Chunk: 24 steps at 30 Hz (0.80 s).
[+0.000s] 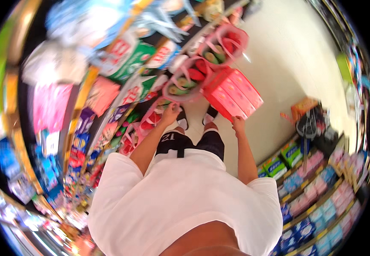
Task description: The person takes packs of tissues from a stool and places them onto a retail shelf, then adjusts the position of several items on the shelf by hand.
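Note:
My right hand (238,124) is closed at the near corner of a pink and red box (236,91) with light panels like small drawers. The box is tilted in front of me, just above my right foot. My left hand (171,113) has its fingers curled together, and what they pinch, if anything, is too blurred to make out. Right beside it stands a pink basket (189,81) with green and red items in it. A second similar pink basket (223,45) sits farther off, touching the first.
Shelves of packaged goods (125,59) run along my left. Low shelves with packs of tissues (293,183) stand at the lower right. A brown carton (304,109) and a dark stool-like object (307,126) stand on the pale floor (274,55) to the right.

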Motion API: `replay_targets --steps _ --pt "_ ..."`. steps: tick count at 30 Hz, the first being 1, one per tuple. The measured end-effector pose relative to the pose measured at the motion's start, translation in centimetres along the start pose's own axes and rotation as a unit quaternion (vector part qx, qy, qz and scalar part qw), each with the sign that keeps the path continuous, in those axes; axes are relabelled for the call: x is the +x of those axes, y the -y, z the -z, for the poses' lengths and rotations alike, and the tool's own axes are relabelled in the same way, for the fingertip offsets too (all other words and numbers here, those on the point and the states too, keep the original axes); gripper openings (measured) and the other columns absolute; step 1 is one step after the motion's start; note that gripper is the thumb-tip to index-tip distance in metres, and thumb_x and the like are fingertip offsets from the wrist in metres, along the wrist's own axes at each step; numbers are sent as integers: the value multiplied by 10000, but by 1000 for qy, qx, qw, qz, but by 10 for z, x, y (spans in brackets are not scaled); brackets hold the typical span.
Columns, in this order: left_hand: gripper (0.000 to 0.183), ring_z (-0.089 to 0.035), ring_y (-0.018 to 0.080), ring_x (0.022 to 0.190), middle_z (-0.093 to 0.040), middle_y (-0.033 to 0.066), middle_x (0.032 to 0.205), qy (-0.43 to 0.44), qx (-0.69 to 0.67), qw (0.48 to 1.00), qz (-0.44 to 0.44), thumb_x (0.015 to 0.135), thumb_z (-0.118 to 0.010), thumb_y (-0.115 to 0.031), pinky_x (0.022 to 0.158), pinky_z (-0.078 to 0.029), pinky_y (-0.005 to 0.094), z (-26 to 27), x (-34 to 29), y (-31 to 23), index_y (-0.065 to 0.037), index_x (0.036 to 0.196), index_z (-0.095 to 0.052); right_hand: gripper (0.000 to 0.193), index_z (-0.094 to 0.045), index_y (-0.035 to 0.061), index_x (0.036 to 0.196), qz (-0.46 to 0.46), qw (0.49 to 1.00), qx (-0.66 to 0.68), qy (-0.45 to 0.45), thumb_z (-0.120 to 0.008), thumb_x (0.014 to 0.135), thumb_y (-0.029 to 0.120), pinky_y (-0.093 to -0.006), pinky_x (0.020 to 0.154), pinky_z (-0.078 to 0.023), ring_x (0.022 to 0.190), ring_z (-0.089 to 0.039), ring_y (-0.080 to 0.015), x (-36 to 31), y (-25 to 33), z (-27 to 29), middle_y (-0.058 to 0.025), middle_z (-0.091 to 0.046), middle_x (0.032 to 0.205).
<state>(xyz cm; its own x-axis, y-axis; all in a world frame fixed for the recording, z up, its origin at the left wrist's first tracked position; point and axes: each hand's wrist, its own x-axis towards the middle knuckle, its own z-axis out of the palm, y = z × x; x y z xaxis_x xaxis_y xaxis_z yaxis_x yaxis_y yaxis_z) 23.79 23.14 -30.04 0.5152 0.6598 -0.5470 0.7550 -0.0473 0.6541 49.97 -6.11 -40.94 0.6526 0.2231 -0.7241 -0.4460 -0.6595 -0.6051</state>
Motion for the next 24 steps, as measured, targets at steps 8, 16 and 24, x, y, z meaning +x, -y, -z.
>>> replay_targets --steps 8,16,24 --pt "457 -611 216 1007 -606 140 1152 -285 -221 932 -36 885 -639 -139 868 -497 334 104 -73 -4 -13 1290 -469 285 -621 -10 1026 229 954 -27 193 -657 858 217 -254 496 -402 624 -525 -81 -48 207 -112 -19 -589 767" --pt "351 -597 214 1030 -606 127 1160 -543 -199 789 -207 893 -631 -82 889 -472 323 239 -171 -50 12 1216 -531 359 -584 -52 1133 365 839 15 403 -670 869 176 -285 811 -486 963 -609 -170 -264 391 -214 -121 -660 1022" --pt "430 -555 226 1133 -596 145 1225 -673 -96 708 -192 907 -641 -157 983 -410 343 352 -230 -50 11 1280 -510 457 -509 5 1283 586 739 -31 332 -675 883 149 -300 888 -479 1128 -576 -207 -386 466 -288 -125 -598 1239"
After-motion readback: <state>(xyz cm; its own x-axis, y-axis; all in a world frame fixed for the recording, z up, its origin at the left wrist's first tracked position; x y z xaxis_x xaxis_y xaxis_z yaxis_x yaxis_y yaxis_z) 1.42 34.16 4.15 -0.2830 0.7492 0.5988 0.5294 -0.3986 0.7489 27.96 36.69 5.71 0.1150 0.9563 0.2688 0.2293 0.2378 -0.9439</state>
